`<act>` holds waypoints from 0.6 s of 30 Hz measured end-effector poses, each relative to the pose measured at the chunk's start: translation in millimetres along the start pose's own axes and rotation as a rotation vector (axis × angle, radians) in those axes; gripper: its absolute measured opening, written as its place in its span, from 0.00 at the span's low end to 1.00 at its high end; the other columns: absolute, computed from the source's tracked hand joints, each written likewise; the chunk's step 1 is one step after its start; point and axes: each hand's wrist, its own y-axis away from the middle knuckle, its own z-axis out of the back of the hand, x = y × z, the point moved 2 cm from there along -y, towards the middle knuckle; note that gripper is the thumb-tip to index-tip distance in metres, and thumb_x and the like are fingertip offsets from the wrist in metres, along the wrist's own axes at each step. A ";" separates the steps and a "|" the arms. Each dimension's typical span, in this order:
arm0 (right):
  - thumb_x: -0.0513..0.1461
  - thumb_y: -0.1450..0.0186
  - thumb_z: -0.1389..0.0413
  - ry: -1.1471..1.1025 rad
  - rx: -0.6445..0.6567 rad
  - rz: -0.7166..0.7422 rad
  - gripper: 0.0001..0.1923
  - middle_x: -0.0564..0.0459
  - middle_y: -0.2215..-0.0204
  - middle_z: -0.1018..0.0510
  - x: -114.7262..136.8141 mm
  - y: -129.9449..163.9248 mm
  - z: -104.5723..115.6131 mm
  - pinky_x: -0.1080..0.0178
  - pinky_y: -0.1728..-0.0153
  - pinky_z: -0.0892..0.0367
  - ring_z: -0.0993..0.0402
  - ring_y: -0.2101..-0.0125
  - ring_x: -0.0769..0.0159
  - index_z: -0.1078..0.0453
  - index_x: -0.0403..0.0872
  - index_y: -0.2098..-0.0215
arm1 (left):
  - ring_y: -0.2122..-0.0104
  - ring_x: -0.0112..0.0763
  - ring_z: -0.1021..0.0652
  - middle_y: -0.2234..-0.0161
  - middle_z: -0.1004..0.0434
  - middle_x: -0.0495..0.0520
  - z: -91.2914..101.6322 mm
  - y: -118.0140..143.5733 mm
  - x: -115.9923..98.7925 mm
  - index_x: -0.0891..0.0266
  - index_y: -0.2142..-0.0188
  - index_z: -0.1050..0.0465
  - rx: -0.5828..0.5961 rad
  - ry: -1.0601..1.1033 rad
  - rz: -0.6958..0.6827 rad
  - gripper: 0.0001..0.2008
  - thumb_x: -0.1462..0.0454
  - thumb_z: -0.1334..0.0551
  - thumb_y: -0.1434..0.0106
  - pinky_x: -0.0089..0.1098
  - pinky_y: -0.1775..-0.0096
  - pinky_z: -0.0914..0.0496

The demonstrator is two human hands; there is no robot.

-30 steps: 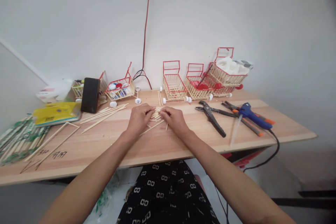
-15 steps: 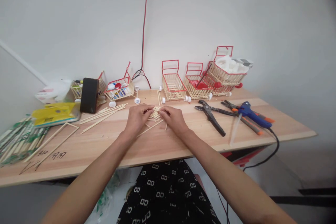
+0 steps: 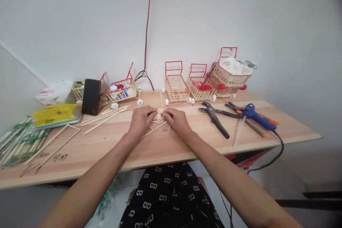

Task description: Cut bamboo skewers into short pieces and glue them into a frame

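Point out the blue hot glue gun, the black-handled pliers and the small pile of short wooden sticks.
blue hot glue gun (image 3: pixel 258 118), head view, on its body.
black-handled pliers (image 3: pixel 217 120), head view, on one handle.
small pile of short wooden sticks (image 3: pixel 159 115), head view, pile's middle.

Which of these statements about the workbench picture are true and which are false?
1. Both hands, left hand and right hand, rest on the pile of short pale wooden sticks. True.
2. The blue hot-glue gun lies left of the hands. False: it lies to their right.
3. The black-handled pliers lie on the wooden tabletop. True.
4. The black phone lies flat. False: it stands propped upright.
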 end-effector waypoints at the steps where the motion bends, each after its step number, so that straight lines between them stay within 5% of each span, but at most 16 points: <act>1: 0.39 0.36 0.46 0.004 0.003 -0.003 0.08 0.56 0.76 0.23 0.0 -0.1 0.0 0.68 0.67 0.38 0.28 0.71 0.67 0.26 0.47 0.70 | 0.69 0.33 0.21 0.69 0.18 0.55 0.0 -0.2 0.2 0.63 0.67 0.20 0.003 0.001 0.006 0.07 0.69 0.39 0.40 0.31 0.66 0.31; 9: 0.41 0.33 0.50 0.009 -0.016 -0.038 0.14 0.54 0.73 0.20 5.0 -1.7 2.2 0.65 0.65 0.36 0.25 0.69 0.64 0.25 0.48 0.70 | 0.69 0.32 0.21 0.67 0.17 0.53 5.2 -3.0 -0.2 0.61 0.67 0.19 -0.046 0.092 0.145 0.07 0.68 0.37 0.43 0.31 0.63 0.30; 15: 0.42 0.31 0.54 -0.057 -0.136 -0.093 0.13 0.52 0.66 0.21 8.4 -1.3 10.7 0.64 0.60 0.36 0.25 0.62 0.64 0.29 0.48 0.57 | 0.70 0.33 0.21 0.68 0.17 0.52 9.2 -4.7 -1.4 0.61 0.68 0.19 -0.076 0.158 0.245 0.07 0.67 0.37 0.44 0.31 0.66 0.30; 18: 0.45 0.33 0.51 -0.057 -0.261 -0.134 0.11 0.55 0.71 0.25 9.8 -2.8 17.5 0.66 0.66 0.38 0.30 0.69 0.67 0.33 0.47 0.65 | 0.69 0.33 0.21 0.68 0.17 0.53 13.9 -6.0 0.2 0.63 0.67 0.19 -0.130 0.152 0.262 0.07 0.66 0.36 0.45 0.31 0.65 0.30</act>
